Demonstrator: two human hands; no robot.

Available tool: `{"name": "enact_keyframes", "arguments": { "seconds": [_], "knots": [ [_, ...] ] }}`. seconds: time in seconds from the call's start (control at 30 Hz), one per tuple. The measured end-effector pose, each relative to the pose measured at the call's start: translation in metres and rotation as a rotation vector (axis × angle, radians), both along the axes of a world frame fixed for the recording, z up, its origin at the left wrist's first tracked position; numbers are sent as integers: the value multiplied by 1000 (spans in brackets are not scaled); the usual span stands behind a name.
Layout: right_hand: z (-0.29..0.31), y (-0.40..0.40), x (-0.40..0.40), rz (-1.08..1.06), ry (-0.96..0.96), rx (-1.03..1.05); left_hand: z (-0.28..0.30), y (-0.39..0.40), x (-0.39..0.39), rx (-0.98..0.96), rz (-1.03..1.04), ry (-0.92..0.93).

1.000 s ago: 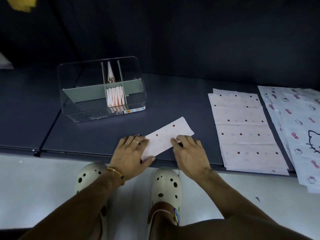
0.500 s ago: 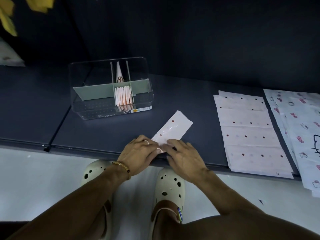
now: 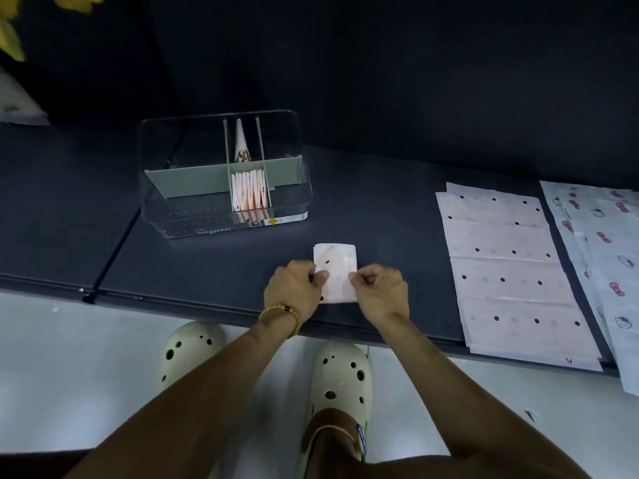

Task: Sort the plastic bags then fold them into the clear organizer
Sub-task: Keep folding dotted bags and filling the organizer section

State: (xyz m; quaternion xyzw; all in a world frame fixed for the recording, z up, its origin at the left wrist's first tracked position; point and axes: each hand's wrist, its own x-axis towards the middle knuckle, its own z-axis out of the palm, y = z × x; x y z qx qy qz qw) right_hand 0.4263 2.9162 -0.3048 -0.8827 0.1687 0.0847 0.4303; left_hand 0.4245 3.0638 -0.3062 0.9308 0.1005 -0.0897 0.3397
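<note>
Both hands pinch the folded dotted plastic bag (image 3: 335, 271) at its two side edges, and it lies flat on the dark table (image 3: 380, 216) near the front edge. Left hand (image 3: 294, 288) has its fingers curled in, fingertips and thumb nipping the bag's left side; a beaded bracelet (image 3: 281, 314) sits on that wrist. Right hand (image 3: 380, 292) mirrors it, thumb and forefinger closed on the bag's right side, remaining fingers tucked under. The bag is a pale squarish packet with a few dark dots showing, its far half clear of the hands.

Working outward from that bag: behind it and a little to the left stands the clear organizer (image 3: 224, 178), with grey-green dividers. Its narrow middle front compartment is packed with upright folded bags (image 3: 250, 190), and one cone-shaped folded bag (image 3: 242, 143) stands in the middle rear compartment. A label on the front wall reads "Storage box".

Right of the held bag, well apart, a stack of flat dotted bags (image 3: 508, 267) runs from the table's front edge toward the back. Just beyond that stack, at the far right, lie flat cartoon-cat print bags (image 3: 608, 243), overlapping. Below the table's front edge, two cream perforated clogs (image 3: 340, 378) stand on a pale floor.
</note>
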Motion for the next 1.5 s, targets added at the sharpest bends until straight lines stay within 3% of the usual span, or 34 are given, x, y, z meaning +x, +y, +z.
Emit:
{"name": "enact_keyframes", "arguments": {
  "seconds": [0.13,0.23,0.3,0.4,0.5,0.67,0.8,0.93,1.1,1.33,1.5],
  "knots": [
    [2,4,7,2,21,-84,0,-5,10,135,32,17],
    [1,2,12,15,32,-107,-2,-8,15,343,27,21],
    [1,0,14,22,28,-112,0,-4,18,448,7,-52],
    [1,-3,20,64,1,-133,-5,5,23,410,-281,-255],
    [2,-8,25,130,-59,-282,-11,8,22,403,-637,-249],
    [-5,-13,9,297,-394,-562,-11,-4,3,532,-499,-328],
    [-26,-28,-21,439,-296,-678,-10,-8,0,563,-469,-338],
    [-35,-32,-23,464,-277,-675,-7,-7,2,632,-566,-365],
    [-36,-37,-23,500,-275,-678,-16,-40,16,451,-823,-375],
    [-39,-42,-22,522,-256,-681,-32,-14,26,317,-772,-393],
    [-38,-42,-21,540,-246,-687,-34,31,42,381,-680,-321]
  ]
}}
